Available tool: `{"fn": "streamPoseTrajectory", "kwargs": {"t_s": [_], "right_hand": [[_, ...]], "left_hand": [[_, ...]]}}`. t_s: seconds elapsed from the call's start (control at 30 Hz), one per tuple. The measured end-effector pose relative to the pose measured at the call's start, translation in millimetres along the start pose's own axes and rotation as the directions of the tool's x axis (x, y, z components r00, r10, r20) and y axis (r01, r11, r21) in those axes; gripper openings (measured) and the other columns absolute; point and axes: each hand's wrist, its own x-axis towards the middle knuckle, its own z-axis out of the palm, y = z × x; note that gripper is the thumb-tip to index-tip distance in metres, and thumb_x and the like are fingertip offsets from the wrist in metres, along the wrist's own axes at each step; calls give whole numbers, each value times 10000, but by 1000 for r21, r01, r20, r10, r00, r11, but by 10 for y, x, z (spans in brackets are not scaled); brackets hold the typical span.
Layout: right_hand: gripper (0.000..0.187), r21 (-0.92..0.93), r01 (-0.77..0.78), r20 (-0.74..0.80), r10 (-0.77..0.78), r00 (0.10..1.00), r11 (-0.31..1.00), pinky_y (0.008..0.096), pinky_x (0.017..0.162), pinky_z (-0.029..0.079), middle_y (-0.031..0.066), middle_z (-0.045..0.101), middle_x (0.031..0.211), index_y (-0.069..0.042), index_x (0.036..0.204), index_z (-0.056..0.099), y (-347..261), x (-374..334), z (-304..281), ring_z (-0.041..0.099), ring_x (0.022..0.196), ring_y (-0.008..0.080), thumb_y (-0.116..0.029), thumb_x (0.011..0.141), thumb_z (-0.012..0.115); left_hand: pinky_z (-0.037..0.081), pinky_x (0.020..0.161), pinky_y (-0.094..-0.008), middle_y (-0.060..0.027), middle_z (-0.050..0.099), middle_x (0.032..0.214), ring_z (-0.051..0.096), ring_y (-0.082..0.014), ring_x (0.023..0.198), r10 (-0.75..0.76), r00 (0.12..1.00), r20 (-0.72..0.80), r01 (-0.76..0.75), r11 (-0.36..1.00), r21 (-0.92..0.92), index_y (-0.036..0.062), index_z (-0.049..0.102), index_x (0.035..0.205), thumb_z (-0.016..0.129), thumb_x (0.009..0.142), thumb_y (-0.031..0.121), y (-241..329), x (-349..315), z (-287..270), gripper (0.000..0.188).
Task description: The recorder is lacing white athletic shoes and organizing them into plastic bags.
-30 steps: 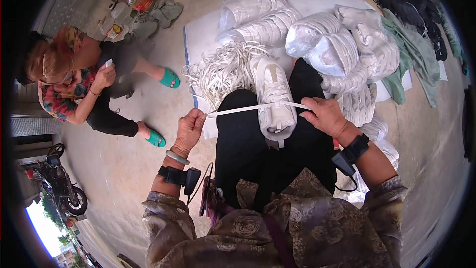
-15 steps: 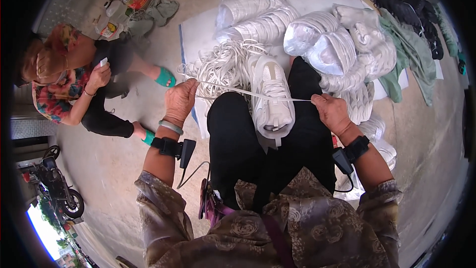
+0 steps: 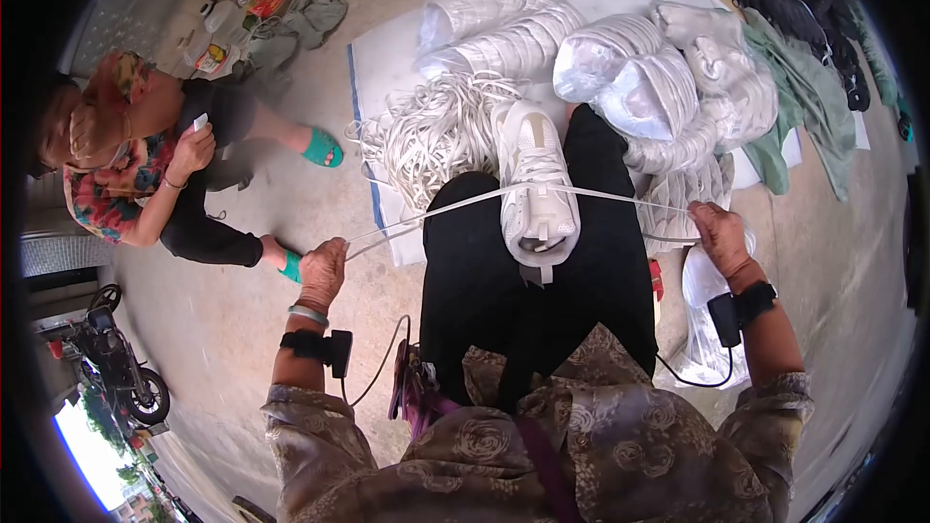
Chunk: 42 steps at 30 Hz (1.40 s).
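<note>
White flat shoelace (image 3: 465, 202) stretches across the head view, its ends pinched between thumb and fingers of the left hand (image 3: 324, 271) and the right hand (image 3: 721, 235), which are well apart. Between the hands, an off-white low-top sneaker (image 3: 535, 165) rests over the black-trousered thighs, heel toward the wearer, the lace crossing its upper. Beyond the left hand, rightward, lies a tangled heap of whitish laces (image 3: 441, 136); beyond the right hand, leftward, sit plastic-wrapped white bundles (image 3: 654, 92).

Hands (image 3: 323, 271) (image 3: 719, 237) — wide apart, in pinch grips
</note>
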Motion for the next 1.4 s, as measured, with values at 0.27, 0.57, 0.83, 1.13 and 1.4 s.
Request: {"fn": "streamPoseTrajectory", "kwargs": {"t_s": [0.27, 0.57, 0.83, 1.13, 1.4], "right_hand": [[159, -315, -354, -283, 269, 921, 880, 343, 761, 483, 149, 628, 978, -67, 1009, 593, 1768, -1029, -1224, 609, 888, 320, -142, 884, 530], [250, 155, -743, -352, 739, 575, 651, 271, 504, 437, 38, 555, 612, -64, 900, 604, 2199, -960, -1552, 528, 540, 137, -286, 909, 490], [119, 723, -672, 691, 140, 710, -161, 225, 429, 430, 19, 550, 672, -47, 865, 565, -718, 62, 172, 461, 459, 83, -165, 849, 564], [118, 899, -424, 435, 323, 841, -106, 232, 641, 457, -56, 627, 847, -130, 932, 672, -1349, 929, 629, 556, 769, 53, -197, 863, 605], [107, 928, -306, 369, 416, 831, -213, 186, 573, 436, -50, 578, 747, -83, 927, 660, -1307, 848, 734, 520, 670, 36, -140, 845, 623]], "left_hand": [[433, 556, -346, -153, 541, 645, 505, -272, 565, -402, 873, -277, 425, 905, 24, 46, 567, 845, 490, 898, 257, -1316, -473, -832, 230], [374, 408, -351, -63, 472, 497, 487, -175, 440, -660, 704, -262, 621, 751, -222, 74, 528, 718, 498, 898, 273, -1090, -291, -1226, 270], [401, 414, -235, -19, 484, 589, 434, -87, 440, -14, 594, 805, 804, 46, -593, 61, 540, 843, 554, 858, 218, 1471, 469, -344, 158], [406, 425, -269, -53, 554, 643, 480, -122, 459, 117, 631, 767, 775, -52, -630, 50, 524, 859, 516, 872, 151, 2335, 1254, 85, 102], [486, 753, -244, -65, 659, 874, 601, -112, 763, -102, 912, 398, 395, -43, -918, 5, 654, 926, 630, 833, 93, 2442, 1118, 98, 131]]}}
